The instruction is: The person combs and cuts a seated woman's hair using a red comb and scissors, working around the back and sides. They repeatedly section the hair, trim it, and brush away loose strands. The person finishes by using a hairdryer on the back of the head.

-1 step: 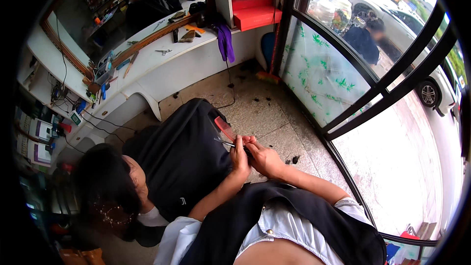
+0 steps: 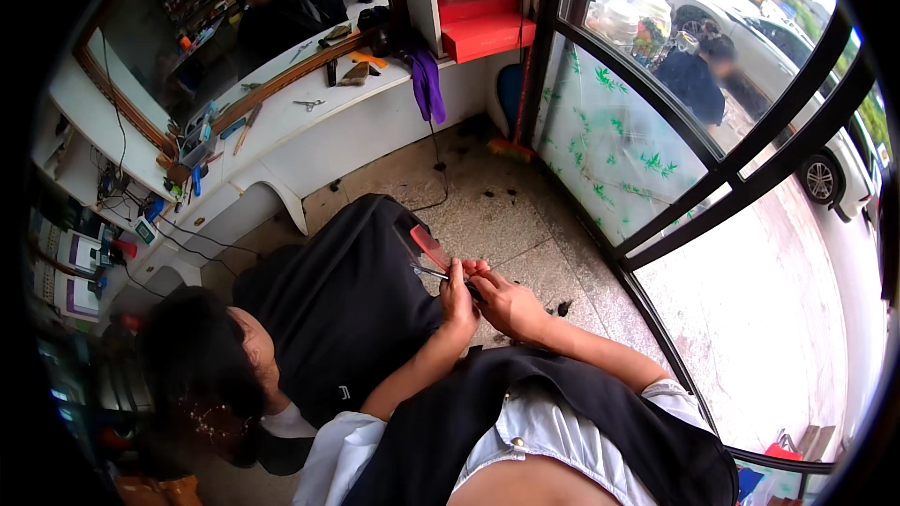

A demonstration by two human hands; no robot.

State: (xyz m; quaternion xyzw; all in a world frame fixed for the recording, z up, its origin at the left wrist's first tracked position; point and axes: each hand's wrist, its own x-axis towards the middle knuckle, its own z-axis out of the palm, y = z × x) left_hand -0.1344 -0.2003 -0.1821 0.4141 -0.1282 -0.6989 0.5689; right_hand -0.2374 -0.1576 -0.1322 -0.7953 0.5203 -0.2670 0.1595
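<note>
My left hand (image 2: 458, 300) and my right hand (image 2: 511, 306) meet in front of my body, fingers closed and overlapping. A red comb (image 2: 429, 246) sticks out past the fingertips of my left hand, pointing away to the left. Just below it, the thin metal blades of a pair of scissors (image 2: 431, 272) point left. Their dark handle end runs between my hands into my right fingers, which partly hide it. Left of my hands sits a person with dark hair (image 2: 192, 342), draped in a black cape (image 2: 347, 290). Neither tool touches the person's hair.
A white counter (image 2: 281, 136) under a mirror (image 2: 281, 19) carries another pair of scissors (image 2: 309, 105) and several tools. A purple cloth (image 2: 427, 84) hangs off its edge. Cut hair lies on the tiled floor (image 2: 497, 234). At right is a black-framed glass door (image 2: 609, 122); another person (image 2: 692, 84) is outside.
The room and the seated person have shifted slightly in the view. My hands, the comb and the scissors keep nearly the same position.
</note>
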